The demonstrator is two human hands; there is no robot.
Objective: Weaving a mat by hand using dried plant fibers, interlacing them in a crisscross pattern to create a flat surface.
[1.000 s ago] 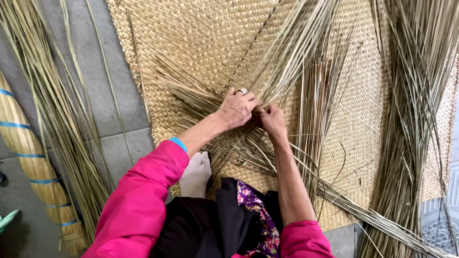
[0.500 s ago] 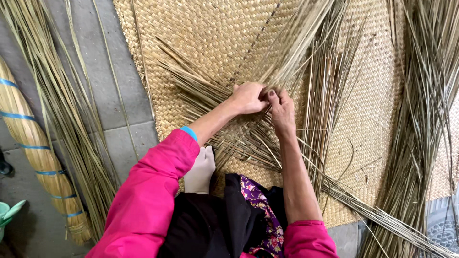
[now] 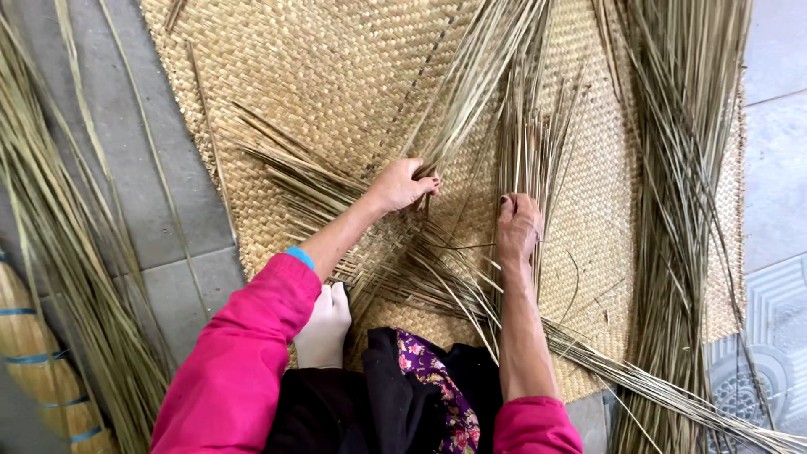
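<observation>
The woven reed mat (image 3: 336,76) runs off the top edge at twelve o'clock, and its near edge at six o'clock is hidden under the person's lap and dark floral skirt (image 3: 424,378). Fingertips of the left hand (image 3: 402,185) are tucked among a bunch of reed strands (image 3: 471,92), so how many it pinches cannot be told. The right hand (image 3: 517,227) covers the strands beneath its palm. Loose reeds (image 3: 681,210) at three o'clock bury the mat's right border. At eight o'clock a rolled mat (image 3: 38,370) is cut by the frame, its length unknown. Only the toe of a white sock (image 3: 324,328) shows.
</observation>
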